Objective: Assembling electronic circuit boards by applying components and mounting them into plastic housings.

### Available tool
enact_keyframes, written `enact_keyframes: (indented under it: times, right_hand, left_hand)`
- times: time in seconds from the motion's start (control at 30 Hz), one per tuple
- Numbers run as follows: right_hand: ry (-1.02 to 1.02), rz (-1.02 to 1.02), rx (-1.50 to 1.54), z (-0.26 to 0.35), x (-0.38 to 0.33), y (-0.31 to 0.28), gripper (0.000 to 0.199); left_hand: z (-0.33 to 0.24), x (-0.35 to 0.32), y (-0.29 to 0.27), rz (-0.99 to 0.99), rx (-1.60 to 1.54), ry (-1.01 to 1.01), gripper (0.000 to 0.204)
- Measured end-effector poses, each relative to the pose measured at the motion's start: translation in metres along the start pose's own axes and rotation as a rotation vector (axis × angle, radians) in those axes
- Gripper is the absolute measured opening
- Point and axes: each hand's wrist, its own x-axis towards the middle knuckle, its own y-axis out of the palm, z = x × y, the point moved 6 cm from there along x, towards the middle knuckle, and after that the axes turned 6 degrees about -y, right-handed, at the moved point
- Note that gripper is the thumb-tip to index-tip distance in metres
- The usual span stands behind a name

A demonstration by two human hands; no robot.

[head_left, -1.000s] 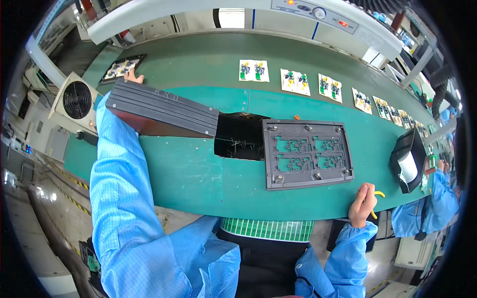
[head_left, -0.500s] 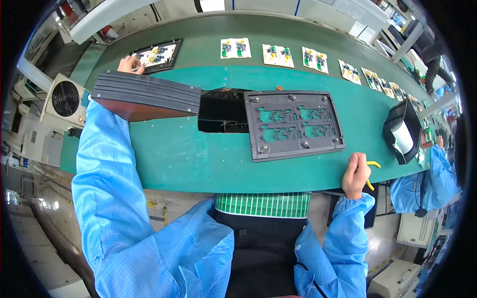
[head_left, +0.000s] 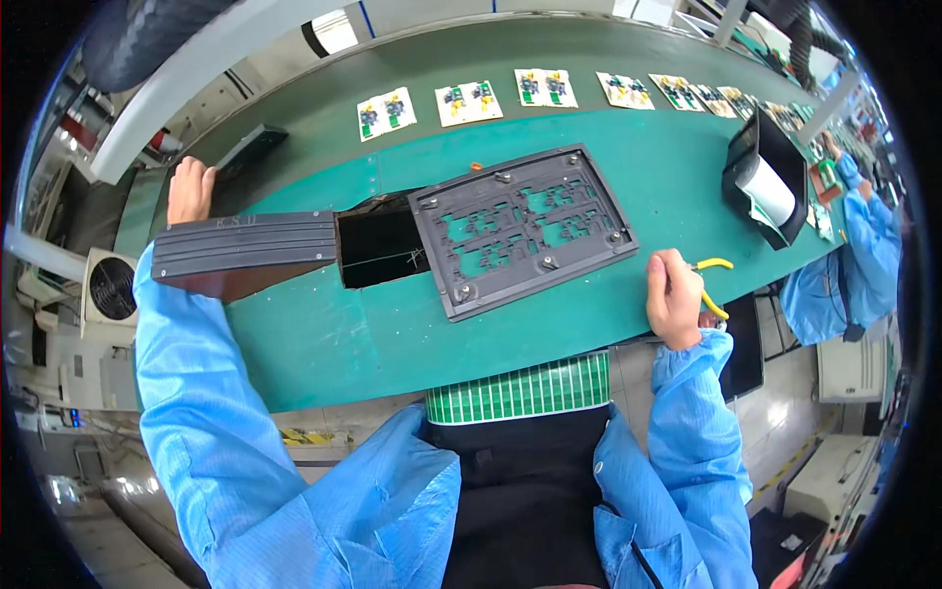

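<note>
My left hand (head_left: 190, 190) reaches past a dark ridged box (head_left: 245, 240) at the left, fingers stretched out with nothing visible in them. A dark flat frame (head_left: 253, 145) lies just beyond the fingers, seen nearly edge-on; its upper face is hidden. My right hand (head_left: 675, 299) is closed at the table's front edge, around a pliers-like tool (head_left: 714, 265). Two curved yellow handles stick out of the fist; the tool's other end is hidden. Between my hands lies a black fixture plate (head_left: 530, 228) with cut-outs and several small fasteners.
Beside the plate, the green table (head_left: 392, 344) has a dark rectangular opening (head_left: 383, 247). Several populated circuit boards (head_left: 471, 102) stand in a row on the far belt. A black bin (head_left: 770, 182) with white material sits at the right, near a co-worker in a blue sleeve (head_left: 868, 231).
My left hand has come off the dark frame and its fingers have straightened. That frame is farther left and its boards no longer show. The view has turned; my right hand keeps the tool.
</note>
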Motion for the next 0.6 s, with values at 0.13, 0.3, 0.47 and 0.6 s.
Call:
enact_keyframes:
  times: [0.13, 0.3, 0.47, 0.6]
  right_hand:
    - [0.011, -0.004, 0.013, 0.003, 0.002, -0.003, 0.012]
    - [0.07, 0.006, 0.027, -0.002, 0.002, -0.004, 0.014]
    - [-0.03, 0.006, 0.068, 0.004, 0.009, -0.002, 0.011]
    - [0.001, -0.002, 0.065, -0.002, 0.002, -0.009, 0.011]
  left_hand:
    - [0.023, 0.018, -0.016, 0.242, -0.205, -0.22, 0.025]
    - [0.039, 0.042, -0.036, 0.277, -0.145, -0.113, 0.036]
    - [0.005, 0.095, -0.09, 0.343, -0.013, -0.218, 0.038]
    - [-0.093, 0.15, -0.135, 0.128, -0.113, -0.096, 0.035]
